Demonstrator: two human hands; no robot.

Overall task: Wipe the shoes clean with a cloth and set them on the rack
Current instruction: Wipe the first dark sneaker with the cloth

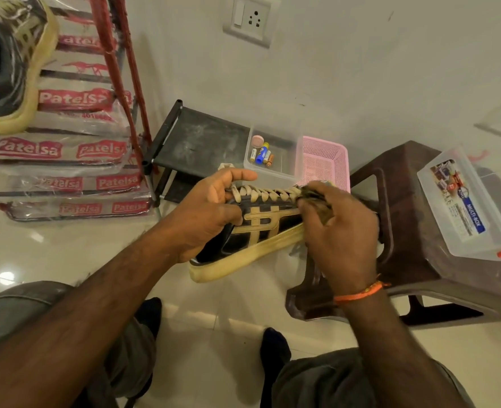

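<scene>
Holding the black sneaker with tan stripes, cream laces and a yellowed rubber sole (252, 245) in mid-air above the glossy cream tiled floor (52, 254), I am keeping it tilted, toe pointing away to the right and heel toward my left forearm. My left hand (211, 207) is gripping the shoe at the collar: the fingers are curling over the tongue and upper laces while the palm is bearing against the near side panel. My right hand (340, 231) is closing its fingers around a dark crumpled cloth (317, 198) and is pressing it onto the toe end of the laces, so the shoe is lying directly between both hands, touching each. An orange thread band (358, 293) is circling my right wrist.

The matching second sneaker (10, 69) is sitting at upper left on a stack of plastic-wrapped flat packs printed with red labels (58, 160). Behind the held shoe, a low black shoe rack (196, 136) is standing against the white wall, with a clear plastic tub holding batteries (273, 160) and a pink mesh basket (326, 163) just beside it. To the right, a brown plastic stool (405, 231) is carrying a clear lidded storage box (467, 204).
</scene>
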